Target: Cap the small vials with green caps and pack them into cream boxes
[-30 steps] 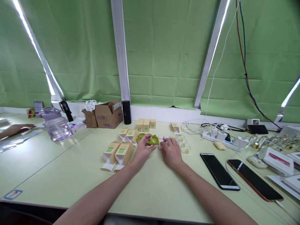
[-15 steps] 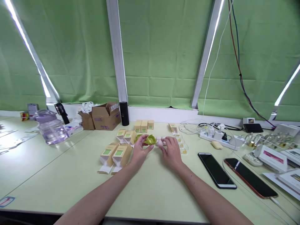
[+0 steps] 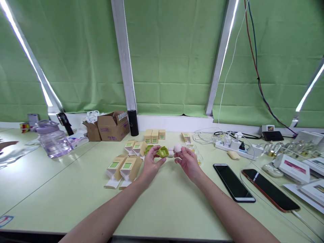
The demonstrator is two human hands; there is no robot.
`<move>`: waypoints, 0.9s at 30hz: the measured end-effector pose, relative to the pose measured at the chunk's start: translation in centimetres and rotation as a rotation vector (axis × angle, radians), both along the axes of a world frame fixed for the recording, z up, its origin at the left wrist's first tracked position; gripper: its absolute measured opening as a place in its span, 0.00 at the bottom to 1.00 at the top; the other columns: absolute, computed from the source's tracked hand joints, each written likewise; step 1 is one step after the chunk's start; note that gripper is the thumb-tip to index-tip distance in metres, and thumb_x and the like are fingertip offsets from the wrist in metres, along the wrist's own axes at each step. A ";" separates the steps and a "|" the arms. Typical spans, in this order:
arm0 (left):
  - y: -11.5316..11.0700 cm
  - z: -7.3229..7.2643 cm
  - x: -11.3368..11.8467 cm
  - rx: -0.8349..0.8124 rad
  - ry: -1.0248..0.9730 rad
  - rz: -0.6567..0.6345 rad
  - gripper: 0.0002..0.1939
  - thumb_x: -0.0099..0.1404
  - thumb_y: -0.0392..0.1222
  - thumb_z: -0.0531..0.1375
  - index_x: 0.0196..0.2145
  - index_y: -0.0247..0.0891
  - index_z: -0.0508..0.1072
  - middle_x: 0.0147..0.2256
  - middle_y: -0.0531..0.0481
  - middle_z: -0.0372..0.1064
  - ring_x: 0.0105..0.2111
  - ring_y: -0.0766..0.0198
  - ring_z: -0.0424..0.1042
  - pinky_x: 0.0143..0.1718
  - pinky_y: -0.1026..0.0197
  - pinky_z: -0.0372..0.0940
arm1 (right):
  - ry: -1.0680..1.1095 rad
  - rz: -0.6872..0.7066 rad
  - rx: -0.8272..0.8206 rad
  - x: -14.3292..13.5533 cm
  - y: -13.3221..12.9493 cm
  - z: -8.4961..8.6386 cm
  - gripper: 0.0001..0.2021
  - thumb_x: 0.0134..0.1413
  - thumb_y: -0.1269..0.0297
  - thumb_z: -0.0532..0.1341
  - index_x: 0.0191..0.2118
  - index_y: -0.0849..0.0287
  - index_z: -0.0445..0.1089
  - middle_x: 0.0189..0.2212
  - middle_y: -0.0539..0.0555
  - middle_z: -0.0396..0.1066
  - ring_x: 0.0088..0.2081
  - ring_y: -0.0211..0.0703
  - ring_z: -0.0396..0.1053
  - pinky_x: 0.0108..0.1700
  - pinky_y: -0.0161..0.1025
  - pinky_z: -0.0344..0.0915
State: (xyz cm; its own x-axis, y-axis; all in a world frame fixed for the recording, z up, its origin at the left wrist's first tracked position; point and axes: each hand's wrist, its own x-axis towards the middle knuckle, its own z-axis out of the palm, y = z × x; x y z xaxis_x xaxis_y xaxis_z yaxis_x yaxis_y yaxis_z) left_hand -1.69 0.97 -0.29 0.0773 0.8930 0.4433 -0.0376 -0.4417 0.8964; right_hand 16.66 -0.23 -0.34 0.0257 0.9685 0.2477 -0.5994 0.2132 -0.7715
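Note:
My left hand (image 3: 152,163) grips a small green cup-like piece (image 3: 163,152), its hollow facing up. Pinched in the fingertips of my right hand (image 3: 188,163) is a small pale pink piece (image 3: 178,148). Between the hands, other pale pink pieces (image 3: 170,152) rest on the table. Behind my left fingers another green piece (image 3: 149,147) shows in part. Open cardboard boxes with green labels (image 3: 131,166) stand left of my left hand, and smaller closed ones (image 3: 155,135) stand farther back. Clear round packs with yellow spots (image 3: 199,158) lie partly behind my right hand.
A lilac water jug (image 3: 53,140), a brown carton (image 3: 113,126) and a black cylinder (image 3: 133,123) stand at the left and back. Two phones (image 3: 234,182) lie at the right, near a power strip (image 3: 235,148) with cables. Another person's hand (image 3: 7,144) shows at the far left.
My right hand has lifted a pale pink piece off the table and turned slightly. My left hand still holds the green piece. Another person's hand has come into view at the far left.

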 end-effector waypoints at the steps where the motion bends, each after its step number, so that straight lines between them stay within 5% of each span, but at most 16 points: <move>1: 0.0 0.0 0.0 0.006 0.002 -0.002 0.27 0.55 0.40 0.71 0.51 0.40 0.69 0.52 0.42 0.73 0.52 0.51 0.74 0.50 0.53 0.68 | 0.001 0.015 0.004 -0.1 -0.1 0.1 0.20 0.46 0.47 0.75 0.36 0.57 0.75 0.36 0.55 0.76 0.33 0.42 0.71 0.29 0.36 0.65; 19: 0.0 -0.2 0.1 0.035 0.028 -0.013 0.26 0.55 0.40 0.70 0.51 0.40 0.69 0.50 0.43 0.74 0.51 0.53 0.74 0.50 0.53 0.67 | -0.094 -0.015 0.089 -0.3 -1.3 0.8 0.21 0.43 0.57 0.77 0.42 0.53 0.72 0.42 0.52 0.75 0.43 0.48 0.77 0.43 0.45 0.77; 27: 0.0 -0.2 0.0 0.048 0.054 0.003 0.25 0.56 0.40 0.70 0.50 0.40 0.70 0.51 0.43 0.74 0.53 0.52 0.73 0.50 0.53 0.66 | -0.220 -0.138 -0.039 0.0 -0.2 -0.1 0.21 0.41 0.55 0.76 0.40 0.56 0.73 0.38 0.53 0.74 0.32 0.43 0.77 0.26 0.35 0.70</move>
State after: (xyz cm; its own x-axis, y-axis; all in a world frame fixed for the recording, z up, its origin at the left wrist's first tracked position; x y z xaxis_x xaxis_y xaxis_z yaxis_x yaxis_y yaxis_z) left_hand -1.65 1.01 -0.47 0.0994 0.8711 0.4810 0.0121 -0.4844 0.8748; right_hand 16.67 -0.40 -0.44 0.1078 0.9685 0.2243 -0.3838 0.2487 -0.8893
